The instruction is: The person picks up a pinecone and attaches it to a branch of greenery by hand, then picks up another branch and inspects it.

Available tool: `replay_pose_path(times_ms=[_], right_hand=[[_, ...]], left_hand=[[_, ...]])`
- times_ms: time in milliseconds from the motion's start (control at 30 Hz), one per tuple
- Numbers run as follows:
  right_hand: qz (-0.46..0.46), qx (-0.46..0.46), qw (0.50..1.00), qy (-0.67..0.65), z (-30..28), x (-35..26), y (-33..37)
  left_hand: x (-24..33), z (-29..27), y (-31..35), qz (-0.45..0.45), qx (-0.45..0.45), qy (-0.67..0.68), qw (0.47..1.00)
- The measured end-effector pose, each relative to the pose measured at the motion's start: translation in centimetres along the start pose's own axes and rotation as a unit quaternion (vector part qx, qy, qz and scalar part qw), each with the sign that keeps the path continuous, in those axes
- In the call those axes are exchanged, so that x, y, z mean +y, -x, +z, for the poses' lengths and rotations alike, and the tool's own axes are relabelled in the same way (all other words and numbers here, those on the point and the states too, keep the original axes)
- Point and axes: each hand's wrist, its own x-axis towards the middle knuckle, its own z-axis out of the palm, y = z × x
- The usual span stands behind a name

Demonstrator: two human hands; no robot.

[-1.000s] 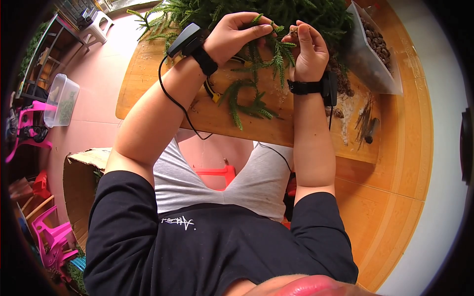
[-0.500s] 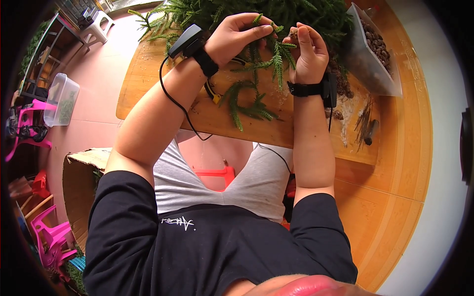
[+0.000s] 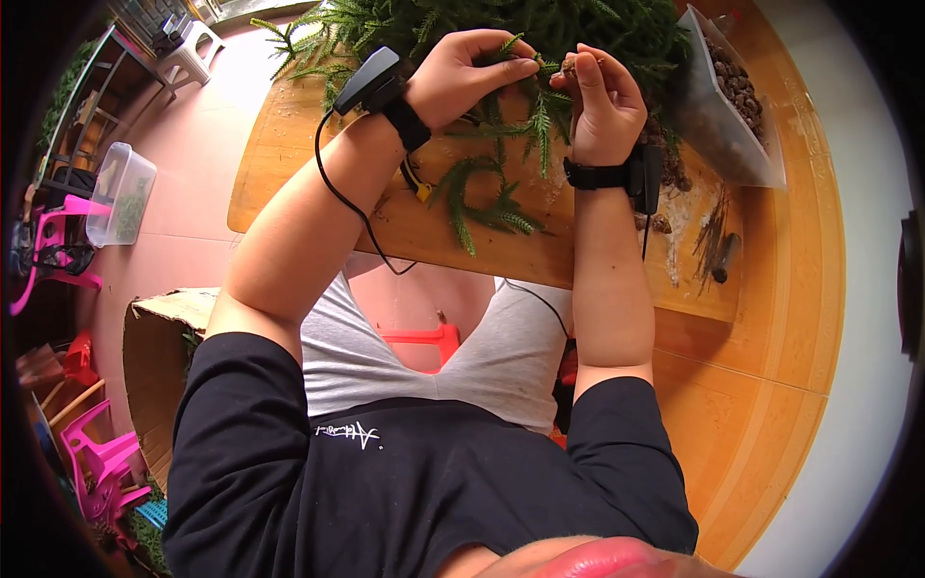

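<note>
My left hand [image 3: 470, 79] is closed, with thumb and forefinger pinching a green artificial pine sprig [image 3: 541, 123] whose needled tip hangs down between my hands. Just to its right, my right hand [image 3: 609, 114] grips a small brown pine cone [image 3: 570, 67] between thumb and fingers, close against the sprig's stem. The fingers partly cover the cone, so whether it touches the stem I cannot tell. Below both hands a curved green pine garland piece [image 3: 474, 197] lies on the wooden table [image 3: 318, 173]. A yellow-and-black tool handle [image 3: 421, 191] shows beside my left wrist.
A heap of green pine branches [image 3: 520, 19] covers the table's far side. At the right stands a clear plastic bin [image 3: 708, 130] holding brown pine cones [image 3: 740, 91]. Dark thin sticks [image 3: 711, 236] lie near the right edge. A cardboard box [image 3: 154, 376] stands at my left.
Both hands have shifted slightly to the right. The sprig between them has turned a little, and the right hand still holds the pine cone.
</note>
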Motion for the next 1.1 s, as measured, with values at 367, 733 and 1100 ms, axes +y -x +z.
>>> replay_pose_path(times_ms=[367, 733, 1100], right_hand=[[-0.104, -0.072, 0.979, 0.157, 0.30, 0.11, 0.38], [0.050, -0.060, 0.990, 0.118, 0.06, -0.22, 0.06], [0.111, -0.076, 0.990, 0.049, -0.44, 0.36, -0.12]], left_hand=[[-0.39, -0.33, -0.16, 0.007, 0.025, -0.052, 0.998], [-0.44, -0.33, -0.19, -0.010, 0.032, -0.039, 0.999], [-0.80, -0.34, -0.16, -0.022, 0.040, -0.030, 0.999]])
